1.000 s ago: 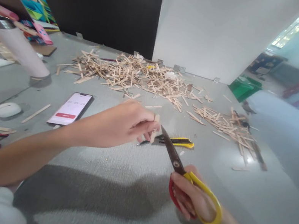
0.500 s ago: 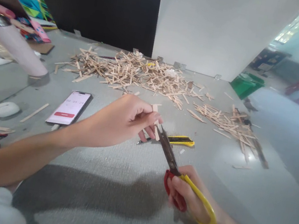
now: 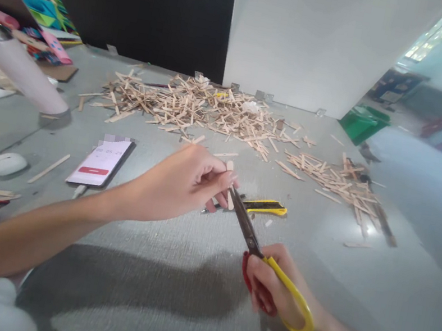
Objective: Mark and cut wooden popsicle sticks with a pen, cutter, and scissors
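Note:
My left hand [image 3: 184, 182] is closed in a pinch on a short wooden stick [image 3: 229, 184], held upright over the grey table [image 3: 165, 287]. My right hand [image 3: 274, 289] grips the red and yellow handles of a pair of scissors [image 3: 253, 239]. The dark blades point up and left, and their tip touches the stick at my left fingertips. A yellow utility knife [image 3: 263, 206] lies on the table just behind the blades.
A large heap of wooden sticks [image 3: 197, 107] covers the far table, with a smaller heap [image 3: 341, 184] at the right. A phone [image 3: 101, 161] lies at the left, beyond it a white cylinder [image 3: 19, 73], a white mouse [image 3: 5, 163] and a loose stick [image 3: 49, 168].
The scissors' blades moved up and left to meet the stick. My left hand shifted slightly and tilted the stick. My right hand slid a little left.

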The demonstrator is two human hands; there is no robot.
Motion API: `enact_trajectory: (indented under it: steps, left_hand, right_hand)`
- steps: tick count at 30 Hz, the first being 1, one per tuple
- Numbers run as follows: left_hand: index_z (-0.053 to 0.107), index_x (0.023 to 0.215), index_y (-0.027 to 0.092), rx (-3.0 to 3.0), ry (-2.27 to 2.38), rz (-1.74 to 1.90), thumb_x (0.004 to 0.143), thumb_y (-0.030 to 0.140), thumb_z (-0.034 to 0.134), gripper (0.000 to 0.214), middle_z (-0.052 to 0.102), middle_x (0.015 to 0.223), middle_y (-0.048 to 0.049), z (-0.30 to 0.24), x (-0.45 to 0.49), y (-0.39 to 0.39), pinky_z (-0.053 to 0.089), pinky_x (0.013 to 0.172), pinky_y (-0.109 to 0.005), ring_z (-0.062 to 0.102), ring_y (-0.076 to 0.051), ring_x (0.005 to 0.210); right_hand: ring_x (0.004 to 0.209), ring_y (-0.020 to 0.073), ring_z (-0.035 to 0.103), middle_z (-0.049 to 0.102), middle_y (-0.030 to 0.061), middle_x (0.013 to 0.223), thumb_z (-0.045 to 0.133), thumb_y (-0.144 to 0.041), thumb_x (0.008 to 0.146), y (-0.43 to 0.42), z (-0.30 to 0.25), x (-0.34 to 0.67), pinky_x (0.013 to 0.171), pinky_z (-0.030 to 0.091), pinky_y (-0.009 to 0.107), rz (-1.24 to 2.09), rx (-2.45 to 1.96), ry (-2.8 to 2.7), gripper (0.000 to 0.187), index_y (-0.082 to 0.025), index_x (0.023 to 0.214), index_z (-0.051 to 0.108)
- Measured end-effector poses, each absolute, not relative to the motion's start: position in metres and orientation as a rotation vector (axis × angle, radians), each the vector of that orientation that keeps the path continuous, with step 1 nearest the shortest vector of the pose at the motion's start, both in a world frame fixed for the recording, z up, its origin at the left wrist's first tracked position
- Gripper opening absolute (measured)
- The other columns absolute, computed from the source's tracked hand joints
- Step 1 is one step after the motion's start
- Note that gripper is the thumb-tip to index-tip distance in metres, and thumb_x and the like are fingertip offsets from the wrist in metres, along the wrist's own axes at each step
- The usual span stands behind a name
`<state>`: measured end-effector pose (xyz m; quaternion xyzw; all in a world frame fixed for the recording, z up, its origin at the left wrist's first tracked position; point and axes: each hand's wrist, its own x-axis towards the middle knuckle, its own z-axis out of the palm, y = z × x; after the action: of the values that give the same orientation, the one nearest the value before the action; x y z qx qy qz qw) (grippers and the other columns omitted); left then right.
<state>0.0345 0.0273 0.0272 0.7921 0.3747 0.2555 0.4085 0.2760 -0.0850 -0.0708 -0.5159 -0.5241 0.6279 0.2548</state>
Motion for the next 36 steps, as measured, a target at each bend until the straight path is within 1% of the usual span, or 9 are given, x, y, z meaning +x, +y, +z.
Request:
enact_trajectory:
  steps: [3,7,13,16,19,23,29,31,36]
  left_hand:
    - [0.077,0.085,0.020,1.987,0.930,0.665,0.110,0.025,0.055,0.035,0.087,0.083,-0.0018,0.027,0.035,0.027,0.064,0.061,-0.018,0.083,-0.013,0.070]
    - [0.077,0.084,0.017,1.941,0.922,0.678,0.112,0.034,0.058,0.038,0.087,0.087,-0.0077,0.025,0.035,0.028,0.067,0.064,-0.022,0.085,-0.018,0.072]
    - [0.075,0.081,0.020,1.862,0.937,0.700,0.109,0.038,0.061,0.037,0.086,0.083,-0.0060,0.023,0.039,0.028,0.069,0.063,-0.025,0.085,-0.021,0.072]
    - [0.076,0.082,0.021,1.858,0.926,0.708,0.109,0.039,0.061,0.036,0.086,0.084,-0.0060,0.022,0.040,0.027,0.070,0.062,-0.026,0.085,-0.022,0.072]
    - [0.077,0.085,0.021,1.866,0.919,0.718,0.109,0.039,0.061,0.035,0.087,0.085,-0.0060,0.019,0.040,0.028,0.069,0.061,-0.025,0.085,-0.021,0.072]
    - [0.074,0.083,0.021,1.935,0.929,0.704,0.111,0.039,0.059,0.037,0.087,0.085,-0.0054,0.014,0.040,0.029,0.065,0.057,-0.024,0.085,-0.020,0.071]
    - [0.070,0.078,0.021,2.040,0.920,0.666,0.112,0.034,0.055,0.040,0.086,0.085,-0.0054,0.013,0.038,0.032,0.062,0.059,-0.024,0.084,-0.019,0.071]
    - [0.069,0.075,0.021,2.088,0.915,0.656,0.112,0.033,0.055,0.041,0.085,0.083,-0.0045,0.014,0.036,0.033,0.061,0.060,-0.024,0.082,-0.018,0.068]
    - [0.067,0.069,0.021,2.268,0.889,0.601,0.111,0.026,0.055,0.044,0.080,0.072,-0.0012,0.015,0.031,0.038,0.054,0.063,-0.025,0.076,-0.015,0.061]
  right_hand:
    - [0.037,0.0082,0.042,0.043,-0.0053,0.042,0.060,-0.075,0.101,-0.085,-0.072,0.275,0.042,0.037,0.021,1.711,-1.416,-1.409,0.068,-0.024,0.057,0.048]
    - [0.036,0.0081,0.042,0.043,-0.0052,0.041,0.060,-0.074,0.100,-0.085,-0.075,0.274,0.039,0.033,0.020,1.716,-1.434,-1.395,0.067,-0.024,0.057,0.048]
    - [0.036,0.0073,0.041,0.051,-0.0020,0.042,0.060,-0.070,0.100,-0.085,-0.077,0.270,0.037,0.028,0.018,1.717,-1.444,-1.394,0.064,-0.023,0.057,0.050]
    - [0.036,0.0077,0.041,0.047,-0.0031,0.041,0.060,-0.072,0.101,-0.085,-0.079,0.269,0.037,0.030,0.019,1.698,-1.437,-1.395,0.066,-0.024,0.056,0.048]
    - [0.035,0.0083,0.040,0.041,-0.0050,0.040,0.061,-0.074,0.101,-0.086,-0.081,0.268,0.038,0.032,0.019,1.675,-1.460,-1.377,0.069,-0.025,0.055,0.047]
    - [0.034,0.0071,0.035,0.045,-0.0034,0.040,0.062,-0.081,0.101,-0.087,-0.079,0.268,0.036,0.024,0.021,1.628,-1.438,-1.420,0.074,-0.024,0.055,0.046]
    - [0.032,0.0077,0.035,0.038,-0.0025,0.034,0.052,-0.087,0.104,-0.088,-0.073,0.269,0.036,0.025,0.023,1.692,-1.359,-1.475,0.087,-0.025,0.043,0.043]
    - [0.030,0.0080,0.035,0.036,-0.0024,0.032,0.051,-0.088,0.103,-0.087,-0.073,0.270,0.035,0.025,0.023,1.738,-1.324,-1.473,0.089,-0.026,0.040,0.041]
    - [0.028,0.0072,0.031,0.034,-0.0030,0.031,0.052,-0.087,0.103,-0.085,-0.076,0.273,0.033,0.021,0.023,1.832,-1.307,-1.451,0.090,-0.026,0.039,0.037]
